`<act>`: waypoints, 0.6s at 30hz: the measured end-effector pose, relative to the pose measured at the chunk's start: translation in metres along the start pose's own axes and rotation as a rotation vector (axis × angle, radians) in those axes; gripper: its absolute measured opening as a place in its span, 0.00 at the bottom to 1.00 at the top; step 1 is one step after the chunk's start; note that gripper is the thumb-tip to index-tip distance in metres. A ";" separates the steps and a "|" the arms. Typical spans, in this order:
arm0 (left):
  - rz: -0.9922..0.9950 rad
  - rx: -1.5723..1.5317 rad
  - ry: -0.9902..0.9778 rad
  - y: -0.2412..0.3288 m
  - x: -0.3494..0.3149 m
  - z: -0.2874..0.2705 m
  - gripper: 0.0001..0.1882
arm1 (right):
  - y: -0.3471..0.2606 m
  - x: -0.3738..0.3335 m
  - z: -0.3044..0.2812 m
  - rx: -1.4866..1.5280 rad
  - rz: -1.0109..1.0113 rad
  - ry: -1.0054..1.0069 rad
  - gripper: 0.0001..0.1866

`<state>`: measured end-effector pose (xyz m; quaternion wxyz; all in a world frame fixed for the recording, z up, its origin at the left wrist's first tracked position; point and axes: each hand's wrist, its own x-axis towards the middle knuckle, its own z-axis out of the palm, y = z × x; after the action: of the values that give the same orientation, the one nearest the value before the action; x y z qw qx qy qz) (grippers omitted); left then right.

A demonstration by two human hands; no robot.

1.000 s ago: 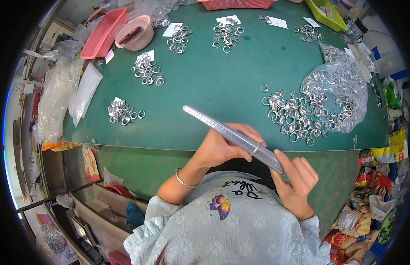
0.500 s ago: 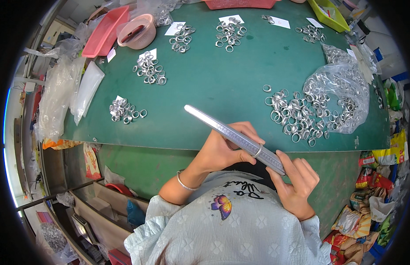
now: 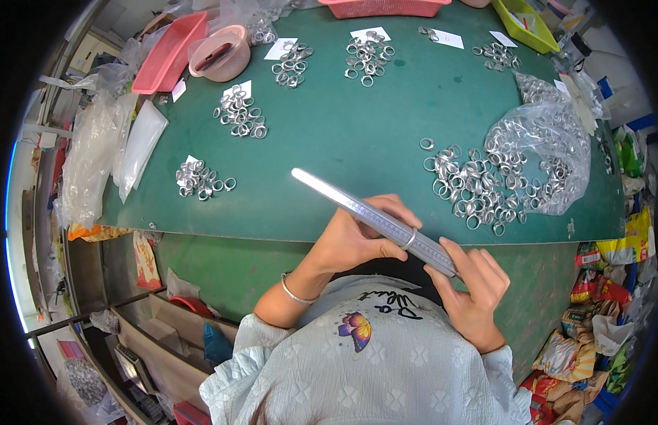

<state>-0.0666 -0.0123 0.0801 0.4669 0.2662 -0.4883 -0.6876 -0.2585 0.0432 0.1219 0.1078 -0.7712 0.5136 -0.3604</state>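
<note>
Honestly, barely anything has changed over the last second: one ring (image 3: 411, 239) sits at the same spot on the one ring mandrel (image 3: 347, 201), so I'd guess it's seated and the size is still being read. The mandrel is held slantwise between both hands, over the near table edge. Left hand (image 3: 364, 237) is wrapped around its middle, thumb next to the ring; right hand (image 3: 476, 283) pinches the thick end between thumb and fingers. One bracelet (image 3: 292, 294) on the left wrist.

Ahead of the right hand there's one big loose heap of rings (image 3: 471, 184), way too jumbled to count, plus one stray ring (image 3: 427, 144) at its far left. It runs into one clear plastic bag (image 3: 541, 152) with more.

I count six sorted piles, each with a white slip: one (image 3: 198, 180) out left of the left hand, five (image 3: 369, 57) arcing farther ahead. Past those: two reddish baskets (image 3: 169, 53), one pink bowl (image 3: 226, 64), one green basket (image 3: 534, 32).
</note>
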 end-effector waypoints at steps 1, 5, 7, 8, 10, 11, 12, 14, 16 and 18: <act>-0.001 -0.008 0.030 0.000 0.000 0.002 0.23 | 0.001 0.000 0.001 -0.001 0.002 0.007 0.22; 0.055 0.124 -0.130 0.000 0.004 -0.008 0.22 | 0.002 0.001 0.002 0.021 0.003 0.005 0.22; 0.049 0.007 -0.002 -0.001 0.001 0.001 0.21 | 0.001 0.000 0.004 0.010 0.020 -0.002 0.22; 0.048 -0.050 0.063 -0.002 -0.001 0.007 0.21 | 0.002 0.000 0.004 0.005 0.011 -0.004 0.22; 0.055 -0.071 0.111 -0.002 -0.004 0.012 0.20 | 0.004 0.000 0.004 -0.005 -0.008 -0.009 0.22; 0.059 -0.081 0.137 -0.002 -0.005 0.014 0.20 | 0.004 0.001 0.005 -0.015 -0.017 0.001 0.22; 0.060 -0.093 0.147 -0.002 -0.006 0.016 0.20 | 0.004 0.002 0.005 -0.025 -0.026 0.010 0.22; 0.062 -0.116 0.168 -0.004 -0.007 0.017 0.20 | 0.006 0.003 0.007 -0.055 -0.064 0.021 0.22; 0.068 -0.109 0.209 -0.003 -0.009 0.018 0.19 | 0.009 0.005 0.008 -0.097 -0.122 0.022 0.22; 0.086 -0.050 0.316 -0.006 -0.013 0.017 0.19 | 0.012 0.010 0.003 -0.133 -0.166 0.014 0.21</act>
<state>-0.0776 0.0076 0.0802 0.5735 0.3381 -0.4023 -0.6284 -0.2625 0.0287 0.1175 0.0227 -0.8139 0.4715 -0.3387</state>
